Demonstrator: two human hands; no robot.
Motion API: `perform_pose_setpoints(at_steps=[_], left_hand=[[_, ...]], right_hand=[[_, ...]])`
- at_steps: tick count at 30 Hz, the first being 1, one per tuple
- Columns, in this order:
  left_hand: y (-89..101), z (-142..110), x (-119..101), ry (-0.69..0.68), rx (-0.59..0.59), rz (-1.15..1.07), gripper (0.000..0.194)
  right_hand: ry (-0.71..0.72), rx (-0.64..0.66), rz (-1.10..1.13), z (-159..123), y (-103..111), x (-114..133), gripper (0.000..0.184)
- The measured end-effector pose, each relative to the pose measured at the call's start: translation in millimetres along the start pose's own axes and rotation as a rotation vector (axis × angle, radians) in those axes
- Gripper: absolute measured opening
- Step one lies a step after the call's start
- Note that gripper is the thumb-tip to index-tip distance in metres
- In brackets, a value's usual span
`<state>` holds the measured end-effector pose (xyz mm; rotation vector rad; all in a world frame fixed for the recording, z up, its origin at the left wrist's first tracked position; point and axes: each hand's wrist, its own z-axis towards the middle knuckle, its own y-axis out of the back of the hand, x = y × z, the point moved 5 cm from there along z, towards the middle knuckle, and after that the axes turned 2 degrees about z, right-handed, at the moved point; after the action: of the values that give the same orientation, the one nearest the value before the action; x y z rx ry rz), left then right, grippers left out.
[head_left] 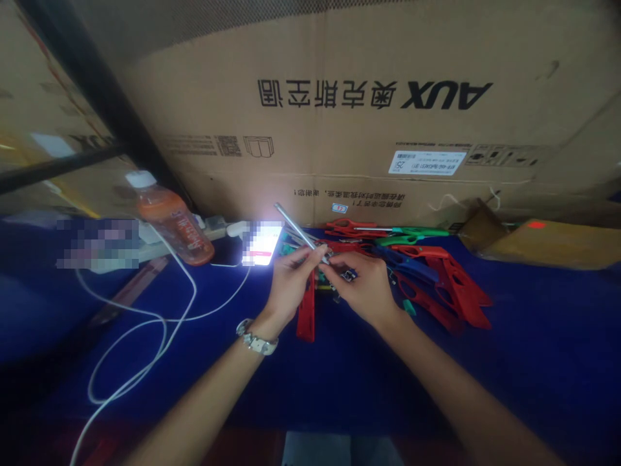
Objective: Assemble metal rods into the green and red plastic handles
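Observation:
My left hand [290, 279] is closed around a thin metal blade [297, 228] that sticks up and to the left, with a red plastic piece [306, 310] hanging down beneath the hand. A watch sits on that wrist. My right hand [359, 282] is pinched on a small dark part [347, 274] right beside the blade's lower end; the two hands nearly touch. Both hover over a blue cloth [533, 336], just in front of a pile of red, green and blue plastic scissor handles [427, 272].
A large cardboard box [378, 97] stands behind the cloth. A lit phone [262, 243], an orange drink bottle [174, 226] and a white power strip [213, 226] with cables [145, 323] lie at the left. An open brown carton [548, 243] sits at the right.

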<state>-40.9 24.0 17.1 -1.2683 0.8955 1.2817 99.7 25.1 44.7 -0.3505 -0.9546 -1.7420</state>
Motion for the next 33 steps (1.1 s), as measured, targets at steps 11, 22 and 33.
perform_pose_setpoints(at_steps=[11, 22, 33], left_hand=[[6.5, 9.8, 13.6, 0.079, 0.001, -0.041, 0.041], [-0.7, 9.2, 23.8, 0.114, 0.021, -0.134, 0.042], [20.3, 26.4, 8.4, -0.041, 0.216, 0.211, 0.043]], right_hand=[[-0.354, 0.014, 0.347, 9.1, 2.3, -27.6, 0.03], [-0.806, 0.066, 0.918, 11.1, 0.2, -28.1, 0.034], [-0.794, 0.095, 0.99, 21.7, 4.7, -9.8, 0.037]])
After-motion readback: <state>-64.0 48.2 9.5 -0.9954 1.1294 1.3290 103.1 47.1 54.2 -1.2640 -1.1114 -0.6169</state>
